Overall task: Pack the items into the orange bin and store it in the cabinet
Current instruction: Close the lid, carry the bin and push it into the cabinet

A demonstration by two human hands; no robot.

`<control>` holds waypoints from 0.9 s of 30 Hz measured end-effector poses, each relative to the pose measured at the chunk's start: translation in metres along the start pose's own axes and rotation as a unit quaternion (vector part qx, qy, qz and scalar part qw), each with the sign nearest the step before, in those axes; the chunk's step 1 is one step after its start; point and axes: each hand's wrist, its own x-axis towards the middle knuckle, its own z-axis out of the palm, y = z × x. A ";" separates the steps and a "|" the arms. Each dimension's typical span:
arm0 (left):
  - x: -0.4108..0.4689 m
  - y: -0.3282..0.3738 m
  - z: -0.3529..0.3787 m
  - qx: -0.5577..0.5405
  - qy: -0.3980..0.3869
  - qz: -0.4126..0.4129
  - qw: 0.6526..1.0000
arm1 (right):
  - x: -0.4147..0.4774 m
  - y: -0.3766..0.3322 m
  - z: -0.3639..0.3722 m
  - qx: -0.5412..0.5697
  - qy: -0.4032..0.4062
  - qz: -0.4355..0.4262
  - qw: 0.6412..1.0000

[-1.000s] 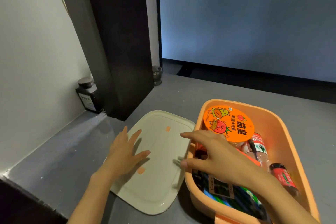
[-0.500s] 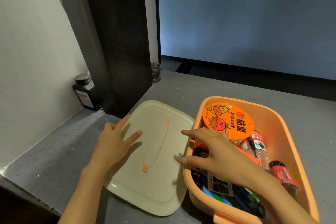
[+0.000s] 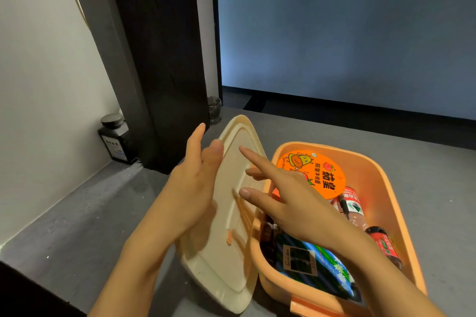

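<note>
On my feed I see the cream lid [image 3: 231, 265] tipped up on its long edge on the grey bench [image 3: 90, 213], just beside the left wall of the orange bin [image 3: 378, 195]. The left hand [image 3: 193, 188] lies flat against the lid's outer side, fingers [image 3: 197, 136] straight, thumb at the rim. The right hand [image 3: 291, 203] reaches over the bin, fingers spread, holding nothing; I cannot tell whether its tips touch the lid. In the bin lie a noodle cup [image 3: 311, 175], two bottles [image 3: 351, 210] and a blue-green packet [image 3: 316, 265]
</note>
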 end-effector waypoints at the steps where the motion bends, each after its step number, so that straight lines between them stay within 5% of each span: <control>1: -0.002 0.004 0.004 -0.021 -0.015 0.006 1.000 | 0.000 -0.004 -0.002 0.012 0.011 -0.011 1.000; 13: -0.017 0.022 0.040 -0.166 -0.175 0.118 0.963 | -0.021 -0.012 -0.029 0.109 0.122 -0.003 0.987; 21: -0.009 0.024 0.084 0.034 -0.258 0.185 0.948 | -0.058 0.037 -0.051 0.327 0.166 0.057 0.929; 27: -0.006 0.005 0.108 0.177 -0.260 0.181 0.932 | -0.095 0.078 -0.078 0.305 0.158 0.137 0.929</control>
